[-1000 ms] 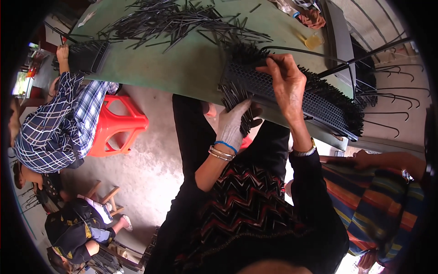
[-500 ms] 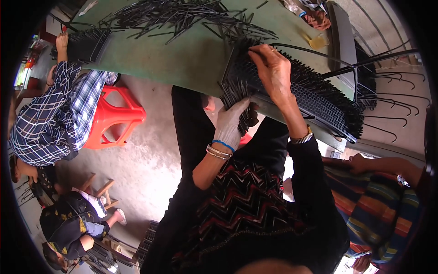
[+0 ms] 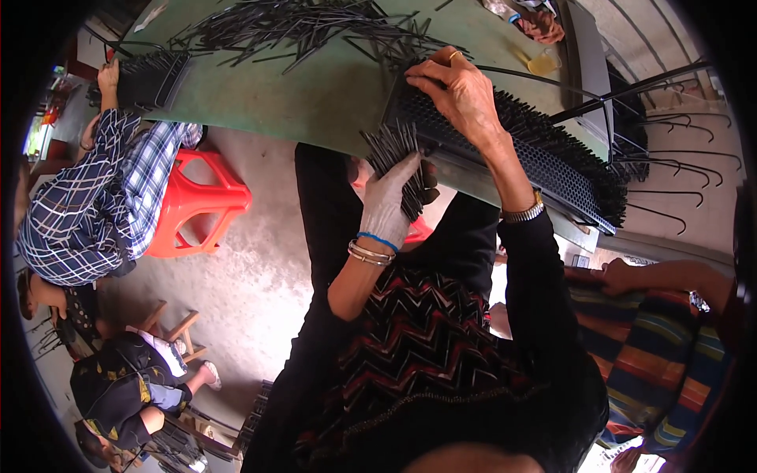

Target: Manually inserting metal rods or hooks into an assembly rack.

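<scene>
My left hand (image 3: 386, 201), in a pale glove with darker fingertips, is closed round a bundle of thin black sticks (image 3: 392, 151) just off the table's near edge. A long black perforated panel (image 3: 544, 177) lies along the right part of the table, with rows of black sticks (image 3: 544, 126) standing densely along its far side. Bare and wearing a ring, my right hand (image 3: 465, 94) is over the panel's left end. Its thumb and fingertips are pinched together; what they hold, if anything, is too small to make out.
Loose black sticks (image 3: 284, 31) lie heaped on the green table (image 3: 268, 94). A yellowish cup (image 3: 544, 63) and black metal rods (image 3: 639, 102) are at the right. A person in a checked shirt (image 3: 79, 197) works at left by a red stool (image 3: 197, 209); another person's striped clothing (image 3: 646, 347) is at right.
My right hand has shifted left and slightly up over the panel's end. My left hand, still round the bundle, has moved a little left and away from the panel.
</scene>
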`<state>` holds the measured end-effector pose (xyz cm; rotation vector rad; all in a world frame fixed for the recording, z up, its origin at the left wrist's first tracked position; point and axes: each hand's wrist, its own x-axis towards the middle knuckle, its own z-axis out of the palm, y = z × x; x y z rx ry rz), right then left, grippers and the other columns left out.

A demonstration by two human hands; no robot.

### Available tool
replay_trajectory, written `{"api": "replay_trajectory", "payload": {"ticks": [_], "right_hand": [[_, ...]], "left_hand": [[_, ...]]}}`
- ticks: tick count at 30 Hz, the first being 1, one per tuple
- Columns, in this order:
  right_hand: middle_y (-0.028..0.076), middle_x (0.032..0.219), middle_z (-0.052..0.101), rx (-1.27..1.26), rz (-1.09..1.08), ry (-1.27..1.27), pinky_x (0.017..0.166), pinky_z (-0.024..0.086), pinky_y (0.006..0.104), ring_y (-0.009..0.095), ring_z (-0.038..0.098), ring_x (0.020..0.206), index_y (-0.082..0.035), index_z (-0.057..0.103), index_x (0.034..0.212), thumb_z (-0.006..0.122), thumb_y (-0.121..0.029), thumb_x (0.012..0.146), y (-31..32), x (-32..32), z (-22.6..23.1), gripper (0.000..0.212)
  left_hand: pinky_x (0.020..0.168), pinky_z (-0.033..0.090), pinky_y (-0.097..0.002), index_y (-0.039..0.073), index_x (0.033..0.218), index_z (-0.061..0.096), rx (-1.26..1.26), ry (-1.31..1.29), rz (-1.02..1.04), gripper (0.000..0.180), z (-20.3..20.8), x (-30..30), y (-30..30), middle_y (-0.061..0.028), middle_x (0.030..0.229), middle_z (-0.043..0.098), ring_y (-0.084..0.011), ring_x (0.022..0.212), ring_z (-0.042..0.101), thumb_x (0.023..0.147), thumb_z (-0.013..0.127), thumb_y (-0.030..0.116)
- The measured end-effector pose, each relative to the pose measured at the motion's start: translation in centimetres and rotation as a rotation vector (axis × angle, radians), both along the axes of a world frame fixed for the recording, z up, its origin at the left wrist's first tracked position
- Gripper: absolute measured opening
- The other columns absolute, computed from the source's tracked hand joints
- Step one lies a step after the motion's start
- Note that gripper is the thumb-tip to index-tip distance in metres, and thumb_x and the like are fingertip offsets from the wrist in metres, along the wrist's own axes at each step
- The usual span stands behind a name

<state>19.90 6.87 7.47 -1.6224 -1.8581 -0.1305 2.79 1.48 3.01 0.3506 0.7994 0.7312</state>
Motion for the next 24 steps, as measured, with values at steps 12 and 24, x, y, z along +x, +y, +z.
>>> {"api": "replay_trajectory", "payload": {"ticks": [12,24], "right_hand": [[0.007,0.088,0.062,-0.044,-0.103,-0.026,0.071,0.05,0.0372,0.027,0.063,0.08,-0.014,0.072,0.094,0.07,-0.021,0.083,0.1,-0.5,-0.1,0.014],[0.006,0.089,0.065,0.139,-0.162,-0.07,0.071,0.051,0.0373,0.028,0.064,0.082,-0.016,0.074,0.096,0.07,-0.023,0.083,0.0,-0.2,-1.8,0.016]], "left_hand": [[0.06,0.057,-0.0328,0.001,0.103,0.067,0.01,-0.018,-0.012,0.021,-0.5,-0.4,0.2,-0.0103,0.083,0.067,-0.019,0.07,0.065,0.089,0.066,0.017],[0.06,0.056,-0.033,0.001,0.102,0.067,-0.02,-0.029,-0.005,0.02,-0.2,-0.4,0.2,-0.0104,0.084,0.066,-0.0199,0.068,0.065,0.09,0.066,0.017]]}}
